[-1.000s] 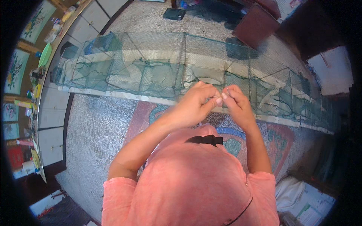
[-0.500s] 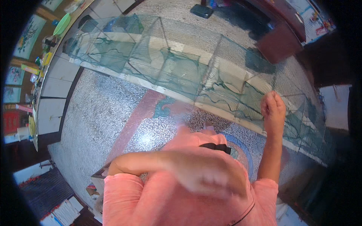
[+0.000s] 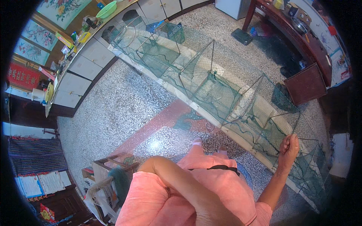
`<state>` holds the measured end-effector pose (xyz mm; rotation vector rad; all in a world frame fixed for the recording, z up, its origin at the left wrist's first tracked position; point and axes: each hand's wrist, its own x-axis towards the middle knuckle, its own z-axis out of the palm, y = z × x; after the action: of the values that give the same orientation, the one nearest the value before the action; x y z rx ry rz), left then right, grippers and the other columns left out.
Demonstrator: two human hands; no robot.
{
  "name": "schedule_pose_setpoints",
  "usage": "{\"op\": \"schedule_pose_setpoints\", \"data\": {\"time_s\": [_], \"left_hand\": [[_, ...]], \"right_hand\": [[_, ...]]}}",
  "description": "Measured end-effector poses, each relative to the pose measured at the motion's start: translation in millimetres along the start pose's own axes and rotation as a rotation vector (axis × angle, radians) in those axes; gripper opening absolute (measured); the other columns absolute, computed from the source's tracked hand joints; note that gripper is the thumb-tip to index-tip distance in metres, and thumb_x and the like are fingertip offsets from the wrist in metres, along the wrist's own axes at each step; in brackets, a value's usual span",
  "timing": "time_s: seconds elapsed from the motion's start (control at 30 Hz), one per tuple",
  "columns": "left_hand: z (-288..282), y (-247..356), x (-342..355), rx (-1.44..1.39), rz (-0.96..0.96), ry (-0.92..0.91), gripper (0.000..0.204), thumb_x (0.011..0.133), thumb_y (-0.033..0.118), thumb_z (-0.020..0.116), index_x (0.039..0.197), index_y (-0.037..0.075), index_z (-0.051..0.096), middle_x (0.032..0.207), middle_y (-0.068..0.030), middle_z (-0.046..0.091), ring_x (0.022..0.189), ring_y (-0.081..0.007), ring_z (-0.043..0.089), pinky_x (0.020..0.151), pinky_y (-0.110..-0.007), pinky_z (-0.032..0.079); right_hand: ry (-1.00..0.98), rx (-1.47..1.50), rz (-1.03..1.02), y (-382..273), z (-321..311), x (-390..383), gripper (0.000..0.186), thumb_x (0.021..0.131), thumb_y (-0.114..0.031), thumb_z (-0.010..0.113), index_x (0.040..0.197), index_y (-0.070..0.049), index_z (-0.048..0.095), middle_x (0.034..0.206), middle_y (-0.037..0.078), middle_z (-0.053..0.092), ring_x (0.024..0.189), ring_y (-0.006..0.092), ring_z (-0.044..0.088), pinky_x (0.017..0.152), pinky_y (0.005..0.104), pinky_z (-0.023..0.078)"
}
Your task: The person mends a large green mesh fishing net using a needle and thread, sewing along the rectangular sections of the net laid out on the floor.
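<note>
Head view, looking straight down at a speckled terrazzo floor [image 3: 113,109] with a red inlaid patch. Signs and packages first: a red banner with gold lettering [image 3: 22,77] hangs on the far left wall, two framed flower paintings [image 3: 36,45] sit above it, and a bigger floral picture [image 3: 62,8] is up at the top. Small bright boxes and bottles [image 3: 73,39] are lined up along the white cabinet desk [image 3: 81,64], with a green basin [image 3: 106,9] at its far end. Papers with blue edges [image 3: 39,182] lie bottom left, and a dark red desk [image 3: 298,30] at top right carries a few small packs.

Now the main thing: a long green mesh trap [image 3: 211,86], a run of box-shaped wire frames covered in netting, stretches diagonally across the floor from the cabinets down to the right edge. It's see-through, with darker bunched netting inside each section.

The right hand [image 3: 289,147] is closed into a fist, gripping the wire frame near the trap's right end. The left hand [image 3: 211,213] is pulled in low against the pink shirt [image 3: 151,199], too blurred and cropped to tell if it's spread or curled.
</note>
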<state>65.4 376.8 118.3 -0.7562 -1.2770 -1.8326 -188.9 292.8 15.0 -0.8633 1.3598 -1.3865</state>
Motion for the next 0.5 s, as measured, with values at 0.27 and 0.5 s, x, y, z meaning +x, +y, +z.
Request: {"op": "schedule_pose_setpoints", "data": {"time_s": [0.27, 0.5], "left_hand": [[-2, -1, -10, -0.039, 0.025, 0.004, 0.026, 0.091, 0.024, 0.057, 0.104, 0.002, 0.060, 0.099, -0.0113, 0.062, 0.096, -0.0237, 0.058, 0.084, -0.035, 0.044], [-24, 1, -31, -0.067, -0.026, 0.054, 0.028, 0.091, 0.025, 0.057, 0.106, 0.002, 0.060, 0.101, -0.0121, 0.062, 0.097, -0.0234, 0.058, 0.085, -0.035, 0.044]], "right_hand": [[-0.018, 0.000, -0.067, -5, 5, 0, 0.032, 0.094, -0.025, 0.049, 0.068, -0.011, 0.038, 0.058, -0.003, 0.036, 0.047, 0.0044, 0.028, 0.041, 0.0217, 0.020], [-0.004, -0.093, -0.049, -31, 19, 1, 0.031, 0.093, -0.024, 0.051, 0.068, -0.011, 0.038, 0.056, -0.003, 0.035, 0.046, 0.0041, 0.027, 0.040, 0.0212, 0.019]]}}
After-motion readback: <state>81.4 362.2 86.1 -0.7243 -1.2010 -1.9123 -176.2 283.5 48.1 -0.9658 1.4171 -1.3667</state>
